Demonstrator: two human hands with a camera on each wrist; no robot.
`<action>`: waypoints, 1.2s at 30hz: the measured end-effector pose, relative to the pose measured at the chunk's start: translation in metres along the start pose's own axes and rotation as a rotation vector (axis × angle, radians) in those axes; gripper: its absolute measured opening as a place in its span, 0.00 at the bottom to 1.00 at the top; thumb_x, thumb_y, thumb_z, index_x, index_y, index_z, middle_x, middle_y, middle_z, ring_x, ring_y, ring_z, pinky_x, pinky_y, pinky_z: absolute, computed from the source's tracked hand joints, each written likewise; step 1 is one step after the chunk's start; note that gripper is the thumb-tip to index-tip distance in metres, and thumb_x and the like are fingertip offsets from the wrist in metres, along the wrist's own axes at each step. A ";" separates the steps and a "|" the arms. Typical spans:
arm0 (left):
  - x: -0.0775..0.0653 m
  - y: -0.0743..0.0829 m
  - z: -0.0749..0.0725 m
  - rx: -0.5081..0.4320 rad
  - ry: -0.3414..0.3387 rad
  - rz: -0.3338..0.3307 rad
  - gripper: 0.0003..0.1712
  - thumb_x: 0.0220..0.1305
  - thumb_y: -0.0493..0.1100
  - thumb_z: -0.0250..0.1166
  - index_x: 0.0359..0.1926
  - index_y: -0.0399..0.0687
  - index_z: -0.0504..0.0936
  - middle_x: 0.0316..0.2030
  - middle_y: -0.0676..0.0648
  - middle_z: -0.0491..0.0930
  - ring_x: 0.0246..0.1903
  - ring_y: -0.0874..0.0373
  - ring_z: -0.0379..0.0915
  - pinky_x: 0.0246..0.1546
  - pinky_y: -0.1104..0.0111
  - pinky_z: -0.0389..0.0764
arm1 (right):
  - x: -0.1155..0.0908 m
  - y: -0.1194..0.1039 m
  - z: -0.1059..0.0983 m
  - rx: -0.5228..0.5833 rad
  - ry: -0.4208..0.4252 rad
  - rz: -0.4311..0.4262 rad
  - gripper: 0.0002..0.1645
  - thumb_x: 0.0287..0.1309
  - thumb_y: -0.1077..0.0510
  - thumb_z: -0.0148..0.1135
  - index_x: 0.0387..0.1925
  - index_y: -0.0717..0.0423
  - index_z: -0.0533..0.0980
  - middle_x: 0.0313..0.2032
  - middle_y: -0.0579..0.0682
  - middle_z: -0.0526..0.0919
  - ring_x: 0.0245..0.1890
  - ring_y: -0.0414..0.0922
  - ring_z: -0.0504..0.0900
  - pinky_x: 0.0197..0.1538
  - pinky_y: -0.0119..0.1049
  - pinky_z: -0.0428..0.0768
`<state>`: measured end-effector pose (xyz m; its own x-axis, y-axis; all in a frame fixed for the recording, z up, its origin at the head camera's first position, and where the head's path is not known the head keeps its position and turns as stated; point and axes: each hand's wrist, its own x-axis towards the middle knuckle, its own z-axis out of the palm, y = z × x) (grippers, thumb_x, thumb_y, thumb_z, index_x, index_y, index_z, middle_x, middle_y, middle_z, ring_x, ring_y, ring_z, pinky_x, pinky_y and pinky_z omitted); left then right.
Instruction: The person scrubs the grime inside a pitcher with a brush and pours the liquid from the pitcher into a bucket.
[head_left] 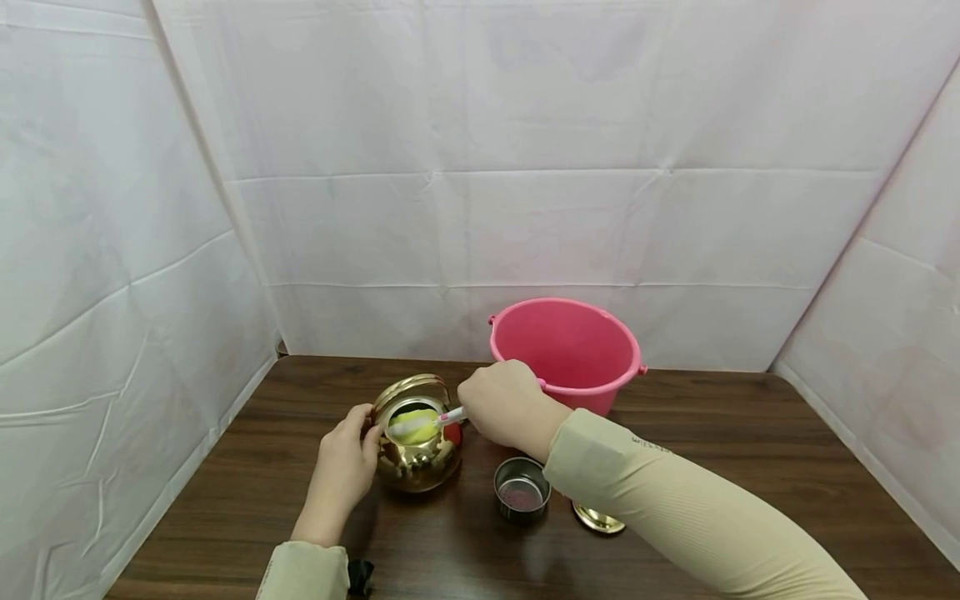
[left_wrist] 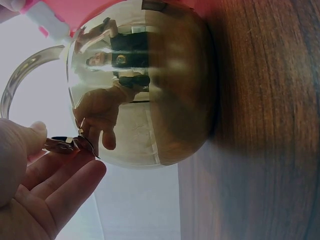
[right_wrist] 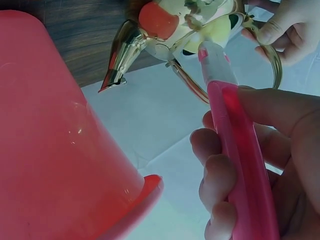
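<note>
A shiny gold teapot stands uncovered on the wooden table, its hoop handle raised. My left hand pinches the base of that handle between thumb and fingers at the teapot's left side. In my right hand is a cleaning brush with a pink and white handle, gripped with the fingers curled round it. Its yellow head is at the teapot's round opening, partly inside; how deep it reaches is hidden. The spout shows in the right wrist view.
Behind my right hand stands a pink bucket. A small round metal strainer cup sits right of the teapot. A gold lid lies partly under my right sleeve. White sheets enclose the table.
</note>
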<state>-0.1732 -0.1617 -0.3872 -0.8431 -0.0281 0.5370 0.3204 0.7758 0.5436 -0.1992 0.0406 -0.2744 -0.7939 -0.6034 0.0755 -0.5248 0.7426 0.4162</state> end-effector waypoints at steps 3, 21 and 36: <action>0.001 -0.001 0.001 0.005 0.002 0.000 0.11 0.64 0.33 0.60 0.47 0.35 0.74 0.35 0.37 0.80 0.33 0.45 0.80 0.31 0.57 0.80 | 0.001 0.000 0.000 -0.004 -0.003 0.007 0.09 0.56 0.58 0.60 0.21 0.47 0.79 0.19 0.45 0.80 0.17 0.43 0.77 0.15 0.42 0.76; 0.000 0.000 0.000 0.010 -0.014 -0.005 0.12 0.65 0.33 0.58 0.49 0.35 0.74 0.37 0.37 0.81 0.33 0.46 0.80 0.31 0.58 0.80 | 0.003 0.001 0.002 -0.033 0.011 0.027 0.10 0.53 0.62 0.60 0.19 0.47 0.78 0.19 0.46 0.81 0.18 0.46 0.79 0.16 0.43 0.78; 0.000 0.001 0.002 0.017 0.008 0.016 0.12 0.64 0.33 0.59 0.48 0.35 0.73 0.35 0.37 0.80 0.31 0.47 0.79 0.29 0.58 0.79 | 0.007 -0.002 0.005 -0.062 0.056 0.008 0.10 0.52 0.63 0.62 0.20 0.47 0.81 0.19 0.47 0.81 0.18 0.49 0.80 0.16 0.47 0.78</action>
<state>-0.1737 -0.1597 -0.3881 -0.8343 -0.0208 0.5509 0.3262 0.7870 0.5236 -0.2055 0.0365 -0.2794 -0.7787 -0.6139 0.1293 -0.4967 0.7292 0.4708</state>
